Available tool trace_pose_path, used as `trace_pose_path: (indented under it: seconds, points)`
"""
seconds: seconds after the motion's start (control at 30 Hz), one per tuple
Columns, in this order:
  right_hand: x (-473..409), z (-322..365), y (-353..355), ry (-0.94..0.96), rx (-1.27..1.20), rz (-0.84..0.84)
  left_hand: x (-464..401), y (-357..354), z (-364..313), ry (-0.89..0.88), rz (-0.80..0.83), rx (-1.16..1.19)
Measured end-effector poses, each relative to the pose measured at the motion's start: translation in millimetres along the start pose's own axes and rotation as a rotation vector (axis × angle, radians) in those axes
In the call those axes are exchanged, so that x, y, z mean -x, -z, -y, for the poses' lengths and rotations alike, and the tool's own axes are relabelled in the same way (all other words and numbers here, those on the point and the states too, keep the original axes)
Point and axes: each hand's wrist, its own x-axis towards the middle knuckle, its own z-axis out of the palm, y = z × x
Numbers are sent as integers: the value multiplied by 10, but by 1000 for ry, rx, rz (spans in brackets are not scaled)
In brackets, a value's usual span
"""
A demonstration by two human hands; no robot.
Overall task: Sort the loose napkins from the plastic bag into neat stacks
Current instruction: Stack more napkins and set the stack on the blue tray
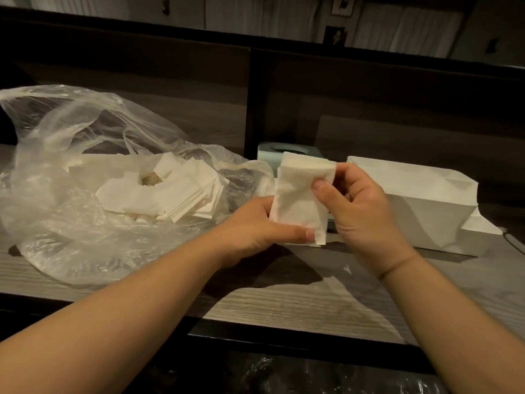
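Note:
A small bundle of white napkins (298, 200) is held upright above the wooden counter between both hands. My left hand (255, 231) grips its lower left edge, thumb across the bottom corner. My right hand (355, 206) pinches the upper right side with thumb and fingers. To the left lies a clear plastic bag (65, 177), open and crumpled, with several loose white napkins (167, 191) piled inside it. A long neat stack of white napkins (420, 200) lies on the counter to the right, behind my right hand.
A pale green box (270, 155) stands behind the held napkins, against the dark back panel. The grey wood-grain counter (284, 305) runs across the front, with a dark edge below it. A small white scrap (347, 269) lies on the counter.

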Motion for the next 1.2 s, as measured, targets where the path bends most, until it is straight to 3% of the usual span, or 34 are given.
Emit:
trace_pose_path:
  seconds: [0.13,0.23,0.4,0.6,0.77,1.2]
  points:
    - [81,-74,188,-20,23,-1,-35,31,23,-2,-58,-116]
    - [149,-180,370,-98,223,66,-46,84,57,-21,-110,-140]
    - [220,-383,488,-199,333,209,-79,21,120,-42,-54,-348]
    - [240,-431,507,-51,502,49,-84,59,148,-57,-143,-311]
    - [236,-398,496,-55,546,128,-74,27,140,-87,-94,-315]
    - [186,-479,507,-96,588,150,-98,36,161,-67,-81,-298]
